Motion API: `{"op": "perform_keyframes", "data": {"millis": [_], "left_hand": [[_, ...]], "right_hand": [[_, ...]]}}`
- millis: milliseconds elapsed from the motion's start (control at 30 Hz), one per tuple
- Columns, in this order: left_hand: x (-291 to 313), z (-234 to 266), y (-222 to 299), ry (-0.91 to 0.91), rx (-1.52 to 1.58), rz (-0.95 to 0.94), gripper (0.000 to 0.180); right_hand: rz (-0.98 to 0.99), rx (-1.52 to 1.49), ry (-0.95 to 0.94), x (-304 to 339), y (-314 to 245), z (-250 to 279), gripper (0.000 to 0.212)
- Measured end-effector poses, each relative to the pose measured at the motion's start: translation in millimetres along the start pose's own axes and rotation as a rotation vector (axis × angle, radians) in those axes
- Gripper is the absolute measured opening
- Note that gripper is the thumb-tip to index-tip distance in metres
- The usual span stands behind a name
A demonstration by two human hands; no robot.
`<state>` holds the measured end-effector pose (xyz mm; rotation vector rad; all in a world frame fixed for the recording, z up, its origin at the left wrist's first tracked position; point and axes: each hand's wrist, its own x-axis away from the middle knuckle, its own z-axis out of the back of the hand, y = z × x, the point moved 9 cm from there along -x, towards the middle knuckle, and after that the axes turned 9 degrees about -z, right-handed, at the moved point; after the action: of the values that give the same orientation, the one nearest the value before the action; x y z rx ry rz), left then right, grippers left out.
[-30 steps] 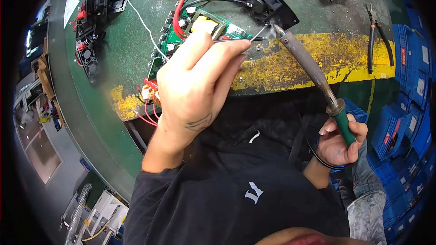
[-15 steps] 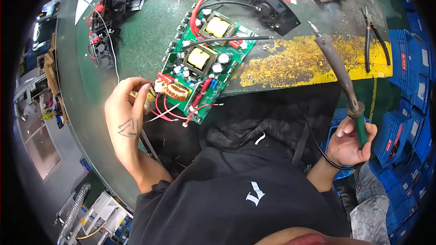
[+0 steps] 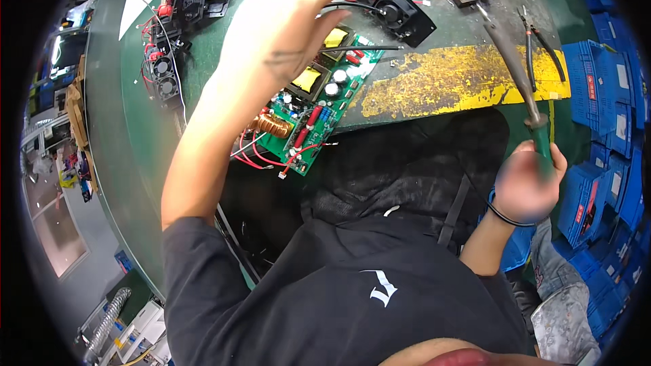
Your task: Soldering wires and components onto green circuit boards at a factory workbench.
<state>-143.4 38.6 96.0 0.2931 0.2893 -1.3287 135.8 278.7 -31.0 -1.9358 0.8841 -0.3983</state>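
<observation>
Wiring looks partway: a black cable (image 3: pixel 359 5) reaches the fan panel (image 3: pixel 410 24); other leads (image 3: pixel 312 147) end loose from the circuit board (image 3: pixel 319 104) at the tabletop's (image 3: pixel 420 88) near edge. The left grip (image 3: pixel 281 27), fingers parted, overhangs its far-left part; the right (image 3: pixel 525 186) clasps a soldering iron (image 3: pixel 511 63).

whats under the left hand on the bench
Past the left hand, part of the green circuit board shows, with a copper coil, yellow-topped blocks and white-topped cylinders. The hand covers the board's upper left, so what lies there cannot be seen.
</observation>
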Motion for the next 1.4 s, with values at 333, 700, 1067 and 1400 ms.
{"op": "perform_keyframes", "data": {"millis": [333, 700, 1067, 1400], "left_hand": [[13, -21, -8, 0.058, 0.14, 0.006, 0.015], [20, -41, -8, 0.091, 0.229, 0.047, 0.018], [19, -47, 3, 0.166, 0.301, 0.021, 0.024], [17, -39, 6, 0.261, 0.279, 0.075, 0.027]], "right_hand": [[0.568, 0.937, -0.448, 15, 13, -118, 0.03], [0.597, 1.128, -0.527, 0, 41, -163, 0.03], [0.631, 1.138, -0.526, -6, 62, -198, 0.036], [0.632, 1.085, -0.466, 1, 30, -168, 0.019]]}}
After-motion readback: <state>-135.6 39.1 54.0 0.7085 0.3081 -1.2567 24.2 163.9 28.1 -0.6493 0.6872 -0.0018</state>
